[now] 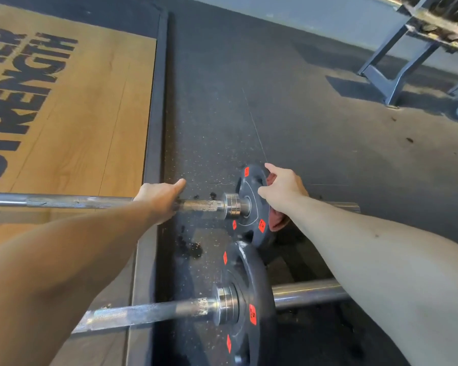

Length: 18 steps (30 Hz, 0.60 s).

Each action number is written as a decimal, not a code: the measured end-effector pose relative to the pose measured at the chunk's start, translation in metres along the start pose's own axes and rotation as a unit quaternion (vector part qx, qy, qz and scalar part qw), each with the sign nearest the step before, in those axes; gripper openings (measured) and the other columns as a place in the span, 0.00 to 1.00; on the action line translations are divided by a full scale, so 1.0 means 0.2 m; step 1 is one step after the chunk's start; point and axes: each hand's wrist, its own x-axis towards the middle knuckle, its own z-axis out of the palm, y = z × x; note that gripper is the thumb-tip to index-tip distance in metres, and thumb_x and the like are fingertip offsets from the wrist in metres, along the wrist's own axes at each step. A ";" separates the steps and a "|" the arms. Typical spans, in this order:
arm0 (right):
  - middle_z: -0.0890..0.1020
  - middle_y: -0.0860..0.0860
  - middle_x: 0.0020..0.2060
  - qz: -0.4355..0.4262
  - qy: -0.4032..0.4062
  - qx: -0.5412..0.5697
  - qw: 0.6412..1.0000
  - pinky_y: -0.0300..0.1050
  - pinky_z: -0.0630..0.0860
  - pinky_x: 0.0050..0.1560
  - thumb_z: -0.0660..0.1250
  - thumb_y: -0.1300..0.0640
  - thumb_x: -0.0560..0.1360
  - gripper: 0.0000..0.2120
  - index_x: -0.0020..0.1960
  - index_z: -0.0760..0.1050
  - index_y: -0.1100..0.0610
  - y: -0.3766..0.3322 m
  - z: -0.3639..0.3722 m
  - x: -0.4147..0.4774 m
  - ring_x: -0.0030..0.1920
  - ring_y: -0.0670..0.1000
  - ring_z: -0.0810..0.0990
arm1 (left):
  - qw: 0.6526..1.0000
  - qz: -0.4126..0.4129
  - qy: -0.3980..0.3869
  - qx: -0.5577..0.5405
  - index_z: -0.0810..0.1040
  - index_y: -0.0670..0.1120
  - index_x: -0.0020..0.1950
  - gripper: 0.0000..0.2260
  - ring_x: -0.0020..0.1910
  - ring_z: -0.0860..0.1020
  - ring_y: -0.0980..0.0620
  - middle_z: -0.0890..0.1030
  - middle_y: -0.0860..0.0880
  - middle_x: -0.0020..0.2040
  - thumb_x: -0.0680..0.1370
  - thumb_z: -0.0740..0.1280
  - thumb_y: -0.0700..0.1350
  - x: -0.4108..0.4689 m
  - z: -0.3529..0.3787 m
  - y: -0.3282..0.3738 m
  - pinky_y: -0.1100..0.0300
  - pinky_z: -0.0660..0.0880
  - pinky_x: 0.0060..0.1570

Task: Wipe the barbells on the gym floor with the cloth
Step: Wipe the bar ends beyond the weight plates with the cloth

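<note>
barbells, two of them, lie side by side on the black rubber floor (315, 114), shafts running left to right. far barbell (64, 201) has a black far plate (250, 182) with red labels on its right end. near barbell (148, 314) has a near plate (245, 281) of the same kind, and the two plates' rims are close or touching, cannot tell which. left hand (158, 200) lies over the far barbell's shaft just left of the collar, fingers (179, 184) curled round the shaft with one sticking out straight. right hand (284, 190) is at the far plate's right face and grips the red cloth (276, 224), bunched between palm and plate. its thumb rests on the plate's left face and its other fingers are spread over the rim. wooden platform (77, 128) with black lettering at left. grey rack (396, 70) far right.
</note>
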 end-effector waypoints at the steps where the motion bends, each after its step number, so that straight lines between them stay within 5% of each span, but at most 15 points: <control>1: 0.82 0.44 0.60 -0.022 -0.010 -0.018 1.000 0.50 0.80 0.56 0.70 0.50 0.67 0.36 0.74 0.69 0.33 -0.01 -0.01 0.03 0.58 0.55 0.81 | 1.000 -0.006 0.003 0.003 0.54 0.55 0.51 0.21 0.33 0.75 0.50 0.75 0.54 0.37 0.79 0.69 0.48 0.01 0.01 -0.02 0.58 0.62 0.26; 5: 0.84 0.44 0.55 -0.073 -0.057 -0.033 0.995 0.46 0.79 0.54 0.71 0.48 0.67 0.34 0.72 0.71 0.34 -0.02 -0.03 0.16 0.54 0.53 0.81 | 1.000 0.003 -0.002 0.010 0.57 0.55 0.58 0.19 0.34 0.77 0.51 0.76 0.54 0.37 0.79 0.69 0.47 0.04 0.02 -0.05 0.59 0.63 0.25; 11: 0.79 0.44 0.60 -0.027 -0.040 0.162 0.986 0.45 0.71 0.66 0.71 0.38 0.75 0.26 0.70 0.76 0.47 0.16 -0.06 0.22 0.62 0.48 0.77 | 0.999 0.023 0.026 0.021 0.61 0.55 0.63 0.15 0.41 0.80 0.51 0.79 0.54 0.45 0.82 0.66 0.51 0.04 0.06 -0.06 0.60 0.65 0.30; 15: 0.79 0.51 0.58 0.064 0.054 0.193 0.978 0.44 0.67 0.57 0.60 0.52 0.82 0.13 0.62 0.77 0.54 0.35 0.05 0.25 0.64 0.56 0.76 | 0.998 0.038 0.036 0.047 0.58 0.56 0.66 0.16 0.52 0.80 0.50 0.80 0.55 0.55 0.83 0.62 0.53 0.01 0.08 -0.06 0.56 0.70 0.37; 18: 0.75 0.54 0.68 -0.002 0.046 0.111 0.993 0.46 0.65 0.70 0.58 0.61 0.82 0.18 0.71 0.75 0.57 0.33 0.15 0.31 0.70 0.56 0.69 | 0.997 0.026 0.045 0.059 0.58 0.56 0.62 0.13 0.52 0.80 0.50 0.79 0.56 0.54 0.83 0.62 0.53 -0.01 0.09 -0.06 0.56 0.68 0.37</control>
